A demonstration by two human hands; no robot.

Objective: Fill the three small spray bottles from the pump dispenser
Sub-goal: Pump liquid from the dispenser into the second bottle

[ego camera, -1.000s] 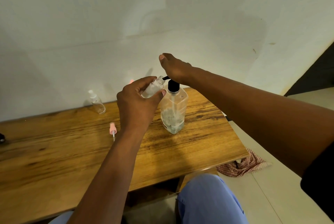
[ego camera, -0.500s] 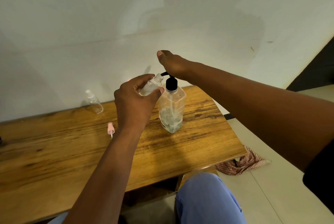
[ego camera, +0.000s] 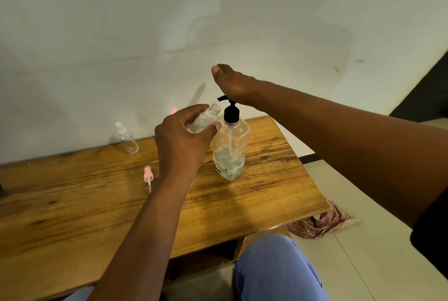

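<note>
Your left hand [ego camera: 180,139] grips the uncapped spray bottle [ego camera: 204,120], tilted beneath the nozzle. Your right hand [ego camera: 234,83] rests on the pump dispenser [ego camera: 231,147], fingers seemingly straight.

You see a black pump [ego camera: 231,112], a pink spray cap [ego camera: 147,174], a brown wood-grain table [ego camera: 72,203], and a red-striped cloth [ego camera: 322,224].

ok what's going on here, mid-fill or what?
Mid-fill. The left hand holds a small uncapped spray bottle tilted, its open mouth just below the spout of the pump dispenser. The right hand rests flat on the black pump head, which stands raised. The dispenser is roughly a third full. A pink spray cap lies loose on the wooden table, and a second small bottle with a white cap stands near the wall.
</note>
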